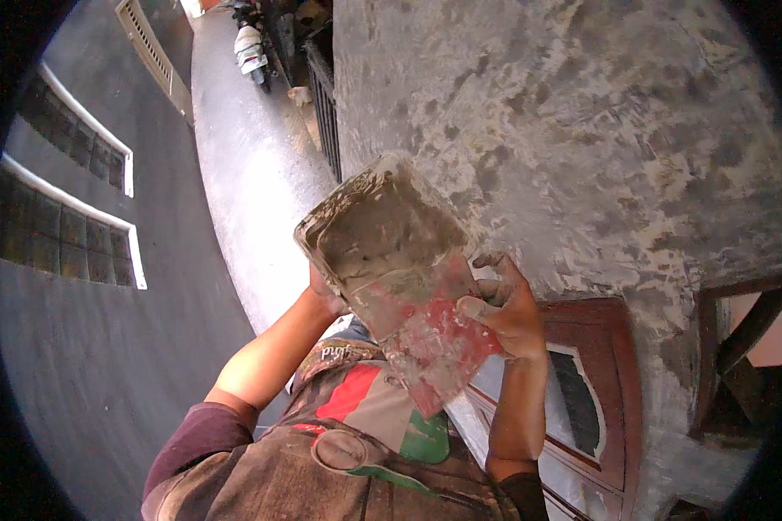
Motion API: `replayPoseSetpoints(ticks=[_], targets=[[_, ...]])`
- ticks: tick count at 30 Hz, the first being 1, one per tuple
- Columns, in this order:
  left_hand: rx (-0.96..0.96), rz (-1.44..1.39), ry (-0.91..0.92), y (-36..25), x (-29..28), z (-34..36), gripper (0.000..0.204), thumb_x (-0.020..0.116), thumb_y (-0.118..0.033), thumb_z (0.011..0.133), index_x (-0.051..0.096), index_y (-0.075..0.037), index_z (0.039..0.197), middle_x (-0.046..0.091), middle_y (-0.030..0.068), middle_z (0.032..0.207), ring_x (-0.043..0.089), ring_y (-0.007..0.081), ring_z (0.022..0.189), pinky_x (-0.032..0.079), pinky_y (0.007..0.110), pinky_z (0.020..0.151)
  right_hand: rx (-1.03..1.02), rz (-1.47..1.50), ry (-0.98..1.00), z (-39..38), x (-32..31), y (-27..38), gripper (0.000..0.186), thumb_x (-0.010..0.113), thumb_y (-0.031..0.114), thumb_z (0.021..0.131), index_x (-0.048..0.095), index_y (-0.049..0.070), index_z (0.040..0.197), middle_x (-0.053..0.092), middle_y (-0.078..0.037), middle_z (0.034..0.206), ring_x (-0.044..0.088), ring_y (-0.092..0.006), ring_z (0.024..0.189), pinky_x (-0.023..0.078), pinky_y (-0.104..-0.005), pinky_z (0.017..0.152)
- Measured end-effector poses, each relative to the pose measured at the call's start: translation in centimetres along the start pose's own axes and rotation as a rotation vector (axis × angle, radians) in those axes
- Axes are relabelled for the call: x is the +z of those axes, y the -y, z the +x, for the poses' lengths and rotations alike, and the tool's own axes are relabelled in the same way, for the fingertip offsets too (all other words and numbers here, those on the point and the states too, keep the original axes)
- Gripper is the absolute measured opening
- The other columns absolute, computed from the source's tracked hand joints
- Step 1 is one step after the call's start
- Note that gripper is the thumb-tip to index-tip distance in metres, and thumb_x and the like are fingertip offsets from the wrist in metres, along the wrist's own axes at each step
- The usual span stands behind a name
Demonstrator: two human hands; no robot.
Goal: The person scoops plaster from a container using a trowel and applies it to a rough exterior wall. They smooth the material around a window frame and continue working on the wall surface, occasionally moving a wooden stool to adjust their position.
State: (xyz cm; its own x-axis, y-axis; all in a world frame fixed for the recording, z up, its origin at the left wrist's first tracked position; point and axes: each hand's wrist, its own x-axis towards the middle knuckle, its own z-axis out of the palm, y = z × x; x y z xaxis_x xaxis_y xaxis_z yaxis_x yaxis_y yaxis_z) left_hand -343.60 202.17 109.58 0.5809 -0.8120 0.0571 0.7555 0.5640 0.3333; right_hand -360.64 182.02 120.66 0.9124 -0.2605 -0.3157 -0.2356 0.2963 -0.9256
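Observation:
A square, box-like container (382,230) of wet grey mortar is held up in front of my chest, its rim crusted with cement. My left hand (323,291) supports it from the left side and below; most of those fingers are hidden behind it. A flat red plastic sheet (447,334), smeared with grey cement, lies across the container's near end and slants down toward me. My right hand (508,313) grips the sheet's right edge, thumb on top and fingers curled. Dried cement coats the thumb and fingertips.
To the right rises a patchy, cement-coated wall (565,139) with a brown wooden frame (617,382) low down. A dark wall (148,373) with white-edged windows stands on the left. Along the pale alley floor (243,182) are a motorbike (250,54) and a dark railing (323,108).

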Motion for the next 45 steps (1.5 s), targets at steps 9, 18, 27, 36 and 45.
replayPoseSetpoints(ticks=[9, 18, 27, 36, 45], targets=[[-0.028, -0.115, 0.003, -0.5, -0.7, 0.4, 0.070, 0.047, -0.058, 0.099, 0.047, -0.012, 0.151, 0.051, 0.0138, 0.151, 0.051, 0.0363, 0.136, 0.043, 0.056, 0.114, -0.030, -0.179, -0.013, 2.9, 0.2, -2.2, 0.040, 0.074, 0.002, 0.089, 0.049, 0.004, 0.121, 0.071, -0.010, 0.095, 0.067, -0.0134, 0.088, 0.053, -0.0295, 0.076], [0.039, -0.200, 0.013, -1.8, 0.8, 2.8, 0.076, 0.043, -0.064, 0.097, 0.045, -0.011, 0.152, 0.049, 0.0150, 0.153, 0.049, 0.0379, 0.138, 0.038, 0.056, 0.116, -0.071, -0.480, -0.057, 0.6, -3.1, -5.4, 0.042, 0.075, 0.004, 0.089, 0.050, 0.006, 0.124, 0.069, -0.005, 0.095, 0.063, -0.0118, 0.090, 0.049, -0.0267, 0.078], [0.067, -0.190, 0.050, -2.8, 1.4, 2.2, 0.080, 0.041, -0.067, 0.096, 0.043, -0.010, 0.153, 0.047, 0.0159, 0.155, 0.046, 0.0388, 0.140, 0.037, 0.058, 0.116, -0.319, -0.267, -0.412, -2.1, -0.8, -2.3, 0.037, 0.061, 0.007, 0.100, 0.050, 0.003, 0.135, 0.071, -0.010, 0.106, 0.065, -0.0133, 0.092, 0.050, -0.0258, 0.083], [-0.001, -0.299, -0.004, -2.0, 2.8, 1.1, 0.080, 0.040, -0.068, 0.096, 0.043, -0.013, 0.154, 0.047, 0.0145, 0.155, 0.046, 0.0385, 0.140, 0.036, 0.057, 0.117, -0.560, -0.783, -0.727, 3.5, 0.6, -0.5, 0.047, 0.073, 0.024, 0.096, 0.052, -0.003, 0.128, 0.068, -0.020, 0.107, 0.067, -0.0247, 0.090, 0.052, -0.0356, 0.080], [0.152, -0.179, -0.082, -1.7, 3.1, 0.2, 0.086, 0.041, -0.074, 0.091, 0.042, -0.015, 0.155, 0.043, 0.0105, 0.158, 0.043, 0.0359, 0.143, 0.033, 0.056, 0.119, -0.350, -0.784, -0.617, 4.0, 2.4, -1.8, 0.052, 0.083, 0.022, 0.087, 0.052, -0.001, 0.121, 0.065, -0.017, 0.110, 0.065, -0.0242, 0.089, 0.052, -0.0367, 0.080]])
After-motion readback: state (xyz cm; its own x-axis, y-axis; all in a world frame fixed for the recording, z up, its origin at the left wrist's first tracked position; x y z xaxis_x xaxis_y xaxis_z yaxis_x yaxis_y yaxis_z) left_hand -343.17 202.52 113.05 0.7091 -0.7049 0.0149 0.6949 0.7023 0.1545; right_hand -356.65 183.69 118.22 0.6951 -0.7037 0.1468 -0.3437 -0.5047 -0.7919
